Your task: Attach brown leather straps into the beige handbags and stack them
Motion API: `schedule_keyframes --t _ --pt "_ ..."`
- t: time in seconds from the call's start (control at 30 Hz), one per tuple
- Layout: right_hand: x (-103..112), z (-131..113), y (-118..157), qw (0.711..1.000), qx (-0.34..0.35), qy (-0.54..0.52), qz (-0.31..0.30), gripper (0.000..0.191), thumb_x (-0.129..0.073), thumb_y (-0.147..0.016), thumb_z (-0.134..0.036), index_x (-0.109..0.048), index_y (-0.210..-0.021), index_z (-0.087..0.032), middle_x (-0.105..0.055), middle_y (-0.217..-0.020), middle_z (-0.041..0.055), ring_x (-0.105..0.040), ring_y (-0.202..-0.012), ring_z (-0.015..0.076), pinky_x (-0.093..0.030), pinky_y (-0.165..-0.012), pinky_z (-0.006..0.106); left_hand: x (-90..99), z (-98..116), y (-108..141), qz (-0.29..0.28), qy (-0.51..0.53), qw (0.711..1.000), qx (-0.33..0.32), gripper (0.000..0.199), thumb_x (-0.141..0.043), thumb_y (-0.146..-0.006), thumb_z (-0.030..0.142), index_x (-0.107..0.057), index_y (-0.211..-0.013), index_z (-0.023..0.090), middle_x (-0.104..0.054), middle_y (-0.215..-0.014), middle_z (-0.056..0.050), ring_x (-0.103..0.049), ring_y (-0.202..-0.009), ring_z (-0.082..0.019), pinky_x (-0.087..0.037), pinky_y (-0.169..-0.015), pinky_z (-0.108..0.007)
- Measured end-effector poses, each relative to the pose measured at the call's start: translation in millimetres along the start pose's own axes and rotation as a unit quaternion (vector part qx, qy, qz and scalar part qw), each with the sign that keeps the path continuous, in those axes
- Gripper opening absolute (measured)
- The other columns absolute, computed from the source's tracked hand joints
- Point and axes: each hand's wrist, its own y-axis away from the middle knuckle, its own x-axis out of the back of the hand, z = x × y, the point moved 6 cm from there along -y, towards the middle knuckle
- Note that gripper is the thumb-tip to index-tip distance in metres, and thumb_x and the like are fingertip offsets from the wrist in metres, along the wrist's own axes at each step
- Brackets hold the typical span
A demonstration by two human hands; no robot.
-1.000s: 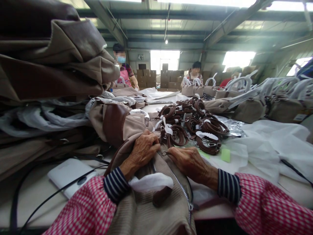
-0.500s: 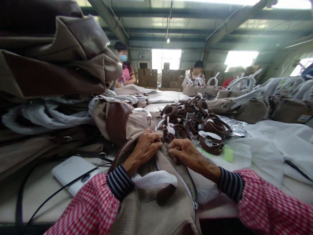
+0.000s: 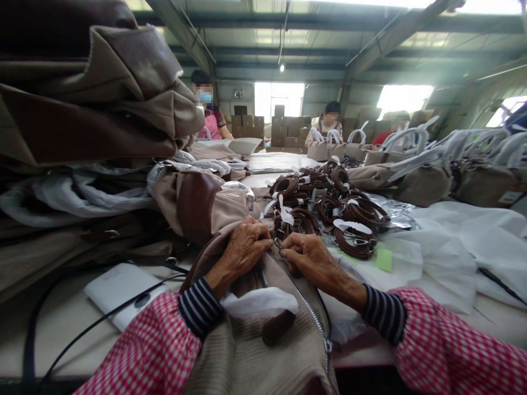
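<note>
In the head view, we have the bag (image 3: pixel 247 362) at the near edge of the bench (image 3: pixel 86 348). Our left hand (image 3: pixel 247 245) grips its top; our right hand (image 3: pixel 313 259) pinches a small metal piece (image 3: pixel 278 243). White wrapping (image 3: pixel 261 303) is already on; coiled straps (image 3: pixel 305 219) lie beyond, and whether anything is fastened, we cannot tell.

Both forearms are covered in loose gingham, a small check of pinkish red and white: the left sleeve (image 3: pixel 152 345) and the right sleeve (image 3: pixel 453 334) balloon out, then gather in at their lower ends. From beneath come the left cuff (image 3: pixel 200 307) and the right cuff (image 3: pixel 385 314), close-fitting, dark navy, ringed with thin pale stripes. The left hand (image 3: pixel 242 247) and right hand (image 3: pixel 308 258) are bare, their backs creased.
</note>
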Motion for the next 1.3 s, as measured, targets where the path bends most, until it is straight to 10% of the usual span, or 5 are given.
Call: schedule_keyframes --t 0.87,1.3 --pt "-11 5 -8 1.000 0.000 0.010 -0.001 0.011 -0.060 -0.084 -0.011 -0.064 -0.077 -0.019 -0.064 -0.059 -0.0027 -0.058 -0.055 0.0132 -0.039 -0.058 0.025 1.6 7 1 -0.033 -0.031 0.998 -0.039 0.016 -0.054 -0.085 0.015 -0.067 -0.074 0.020 -0.066 -0.089 -0.007 -0.058 -0.099 -0.027 -0.044 -0.090 -0.040" --pt "-20 -3 -18 0.982 0.058 0.181 -0.009 0.008 -0.060 -0.085 -0.010 -0.060 -0.087 -0.018 -0.058 -0.070 -0.0014 -0.054 -0.068 0.0157 -0.031 -0.065 0.027 3.8 9 6 -0.061 -0.010 0.996 -0.059 0.017 -0.052 -0.089 0.018 -0.068 -0.082 0.017 -0.064 -0.093 -0.007 -0.058 -0.100 -0.026 -0.046 -0.092 -0.039"
